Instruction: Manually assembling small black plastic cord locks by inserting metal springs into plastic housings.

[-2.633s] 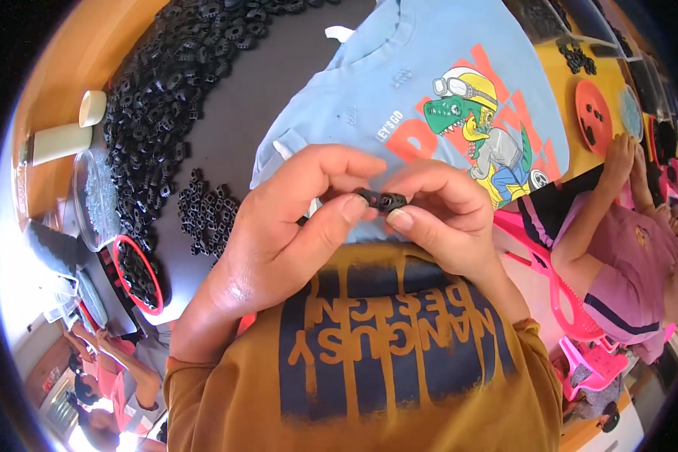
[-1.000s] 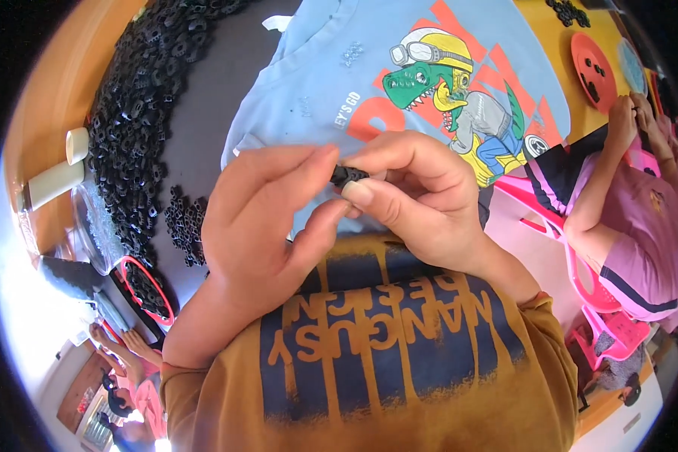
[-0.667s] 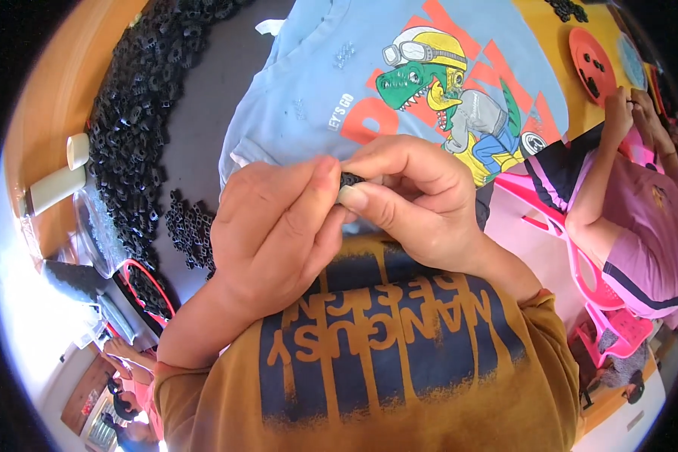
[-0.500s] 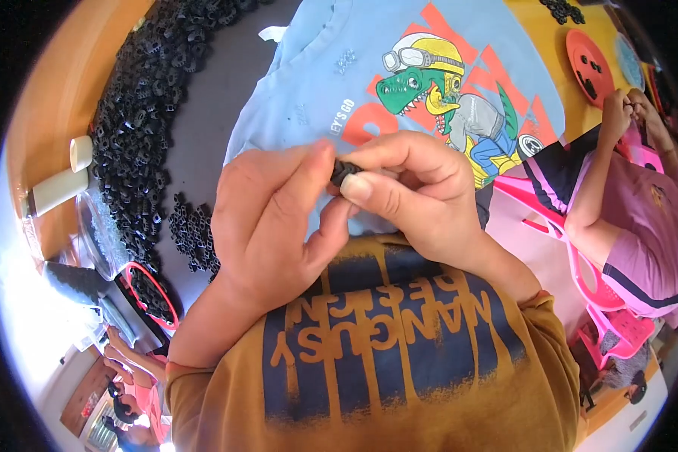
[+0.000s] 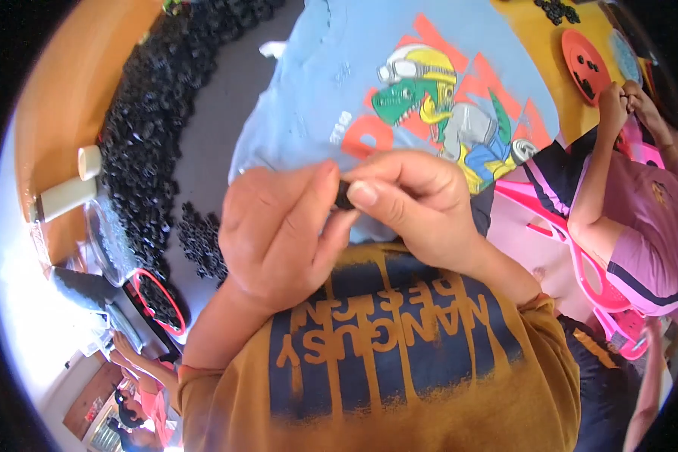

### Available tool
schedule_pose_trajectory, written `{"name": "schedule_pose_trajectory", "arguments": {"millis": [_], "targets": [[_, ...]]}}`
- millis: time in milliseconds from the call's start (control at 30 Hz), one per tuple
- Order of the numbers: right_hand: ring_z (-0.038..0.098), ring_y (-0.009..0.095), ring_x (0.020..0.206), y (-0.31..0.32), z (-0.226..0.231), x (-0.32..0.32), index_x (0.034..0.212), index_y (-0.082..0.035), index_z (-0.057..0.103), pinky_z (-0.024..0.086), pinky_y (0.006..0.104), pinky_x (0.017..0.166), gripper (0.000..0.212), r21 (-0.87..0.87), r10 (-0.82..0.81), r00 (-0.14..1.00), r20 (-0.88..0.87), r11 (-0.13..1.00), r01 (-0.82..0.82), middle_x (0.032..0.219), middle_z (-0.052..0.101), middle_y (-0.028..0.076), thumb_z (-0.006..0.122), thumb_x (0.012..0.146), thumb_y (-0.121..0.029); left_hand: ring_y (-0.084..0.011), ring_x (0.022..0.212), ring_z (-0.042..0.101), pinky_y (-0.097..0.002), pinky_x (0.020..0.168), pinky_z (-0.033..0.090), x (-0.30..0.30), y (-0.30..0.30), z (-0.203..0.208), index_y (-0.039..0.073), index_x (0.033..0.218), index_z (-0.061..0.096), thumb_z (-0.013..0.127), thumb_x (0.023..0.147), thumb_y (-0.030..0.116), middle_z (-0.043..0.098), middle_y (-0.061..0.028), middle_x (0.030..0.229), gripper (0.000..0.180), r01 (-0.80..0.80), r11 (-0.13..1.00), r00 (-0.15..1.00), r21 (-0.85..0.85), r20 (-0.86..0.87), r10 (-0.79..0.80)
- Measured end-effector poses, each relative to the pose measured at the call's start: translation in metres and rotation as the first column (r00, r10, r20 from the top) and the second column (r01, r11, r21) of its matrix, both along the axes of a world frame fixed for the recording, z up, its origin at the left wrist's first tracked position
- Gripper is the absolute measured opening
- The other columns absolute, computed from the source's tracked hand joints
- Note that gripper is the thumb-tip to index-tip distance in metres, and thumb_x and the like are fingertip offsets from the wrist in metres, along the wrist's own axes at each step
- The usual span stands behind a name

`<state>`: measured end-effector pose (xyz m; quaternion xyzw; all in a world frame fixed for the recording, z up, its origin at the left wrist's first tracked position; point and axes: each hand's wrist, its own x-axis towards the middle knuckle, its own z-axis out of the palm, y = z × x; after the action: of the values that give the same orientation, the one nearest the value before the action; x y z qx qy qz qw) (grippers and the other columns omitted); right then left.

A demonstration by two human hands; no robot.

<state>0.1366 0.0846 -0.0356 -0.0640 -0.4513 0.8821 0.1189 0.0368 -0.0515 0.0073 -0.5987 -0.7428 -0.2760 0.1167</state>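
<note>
We have a brown shirt filling the space below both hands, and there, beyond the fingertips, a pale-blue T-shirt with a helmeted green dinosaur printed on it. Left of the hands and farther off curves a great heap of black pieces. Now the left hand: fingers bent inward, slightly blurred, and we can't tell whether they grip. The right hand is pinching, thumb against forefinger. Just left of the left hand, we spot a smaller black cluster; lower left, a red-rimmed dish of black pieces. Smallest of all, one black piece sits between the hands, in that right-hand pinch, partly hidden from us.
</note>
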Motion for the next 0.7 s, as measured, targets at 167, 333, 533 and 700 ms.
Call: {"name": "schedule_pose_trajectory", "arguments": {"millis": [167,333,533,700], "targets": [[0.054,0.004,0.069,0.003,0.002,0.005,0.089,0.001,0.063,0.043,0.0206,0.058,0.014,0.188,-0.008,0.999,0.041,0.982,0.000,0.077,0.063,0.001,0.058,0.090,-0.011,-0.0249,0.070,0.058,-0.0347,0.061,0.046,-0.010,0.004,0.005,-0.002,0.098,0.062,0.077,0.058,0.006,0.062,-0.0118,0.086,0.044,0.010,0.999,0.984,0.042,0.177,-0.017],[0.057,0.014,0.068,0.000,-0.006,0.009,0.090,-0.001,0.064,0.043,0.0268,0.060,0.012,0.389,0.015,0.998,-0.065,0.921,0.012,0.075,0.062,0.005,0.060,0.088,-0.013,-0.0192,0.073,0.057,-0.0292,0.069,0.047,-0.039,0.014,0.023,0.001,0.101,0.063,0.072,0.063,0.002,0.060,-0.0090,0.084,0.039,-0.133,0.990,0.918,-0.053,0.371,0.143],[0.056,0.016,0.068,-0.001,-0.009,0.006,0.089,-0.002,0.064,0.042,0.0277,0.060,0.012,0.500,-0.026,0.991,-0.131,0.862,0.089,0.073,0.060,0.005,0.060,0.087,-0.013,-0.0058,0.071,0.050,-0.0183,0.064,0.040,-0.126,0.062,0.062,0.000,0.109,0.061,0.063,0.082,0.021,0.056,0.0019,0.084,0.034,-0.436,0.899,0.633,-0.046,0.695,0.342],[0.059,0.012,0.074,0.001,-0.006,0.004,0.092,0.000,0.064,0.046,0.0251,0.065,0.010,0.508,0.066,0.996,-0.068,0.861,-0.022,0.082,0.064,0.006,0.058,0.089,-0.007,-0.0098,0.072,0.053,-0.0225,0.072,0.043,-0.243,0.063,0.069,-0.008,0.133,0.035,0.063,0.085,0.027,0.056,-0.0009,0.080,0.065,-0.334,0.941,0.560,-0.055,0.792,0.245]]}}
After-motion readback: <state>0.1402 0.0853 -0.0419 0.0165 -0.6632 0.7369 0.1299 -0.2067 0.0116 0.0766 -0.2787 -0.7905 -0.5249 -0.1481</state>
